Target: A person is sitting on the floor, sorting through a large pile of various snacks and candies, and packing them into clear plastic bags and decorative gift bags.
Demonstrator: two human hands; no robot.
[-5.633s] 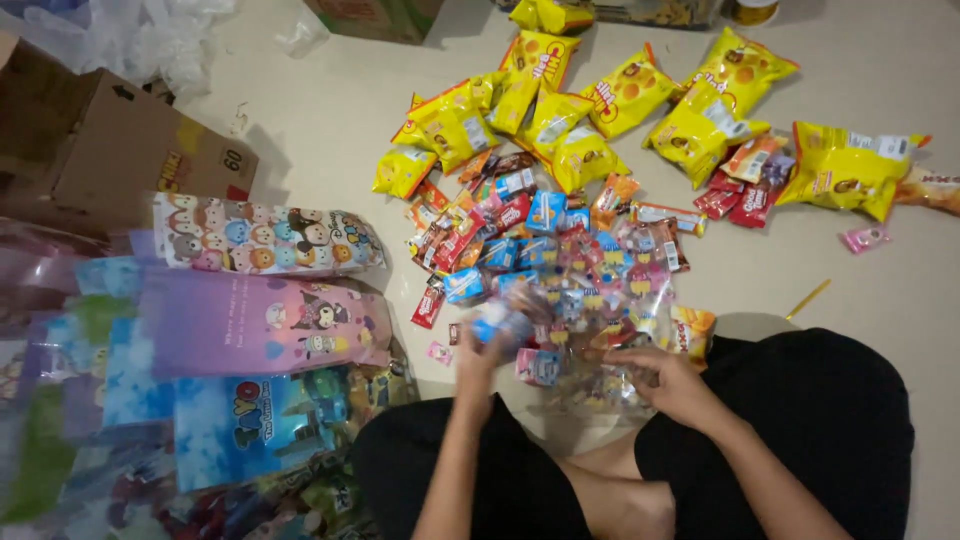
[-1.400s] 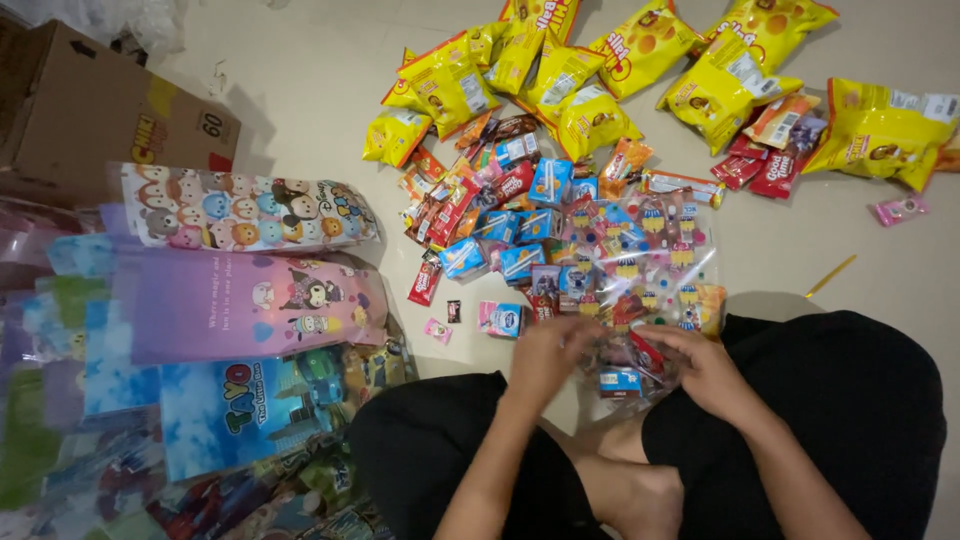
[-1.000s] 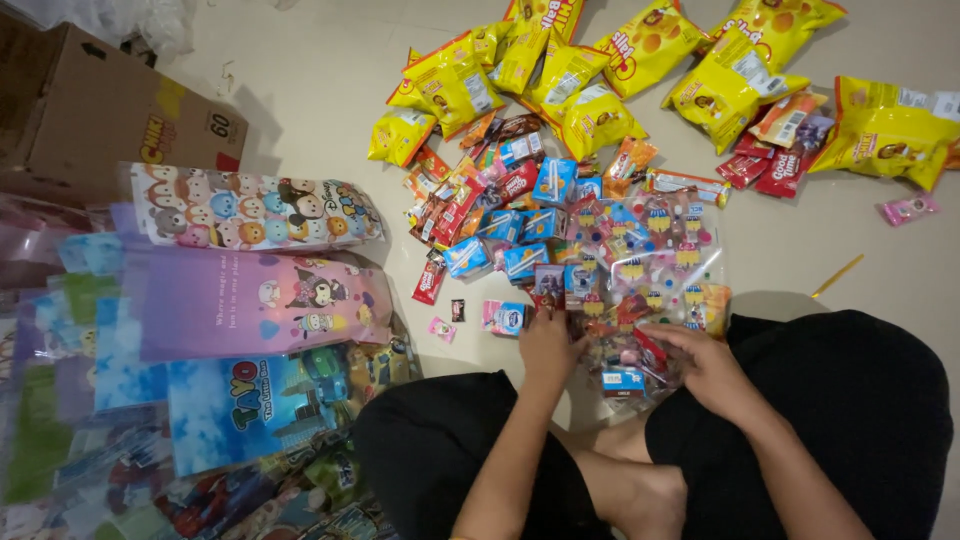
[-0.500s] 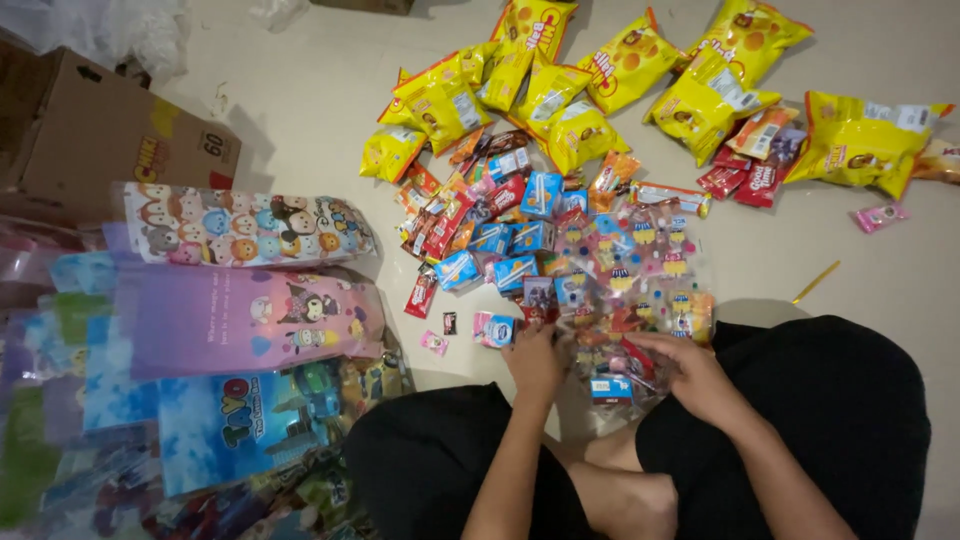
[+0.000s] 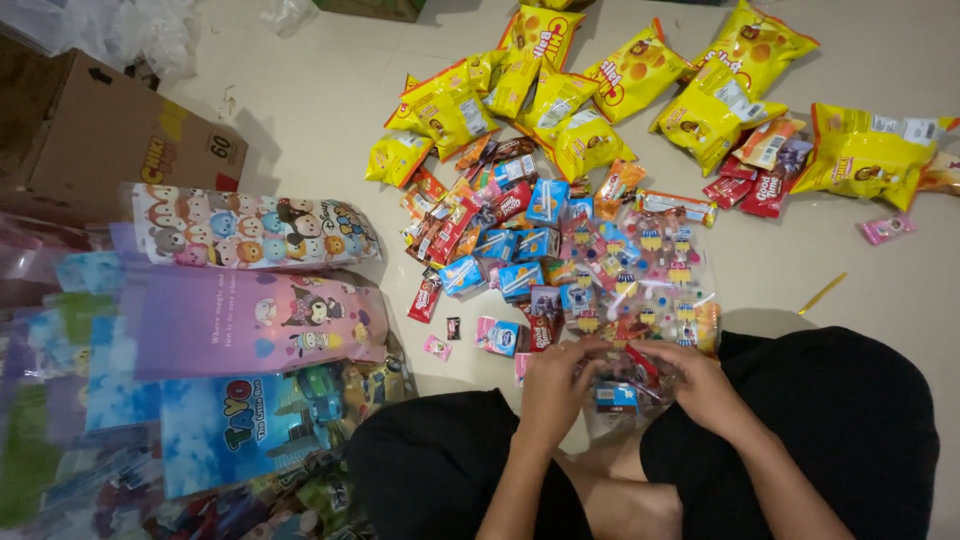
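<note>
A clear plastic bag (image 5: 645,290) printed with small coloured figures lies on the floor (image 5: 320,120) just before the person's crossed legs, its near end gathered between both hands. The left hand (image 5: 556,378) and right hand (image 5: 692,382) are both curled shut on the bag's opening, with a small blue carton (image 5: 616,397) showing between them inside it. Beyond the bag spreads a heap of little blue and red snack packets (image 5: 500,235), and farther off yellow snack bags (image 5: 560,100). To the left lie flat cartoon-printed gift bags (image 5: 250,320) and a cardboard box (image 5: 110,130).
</note>
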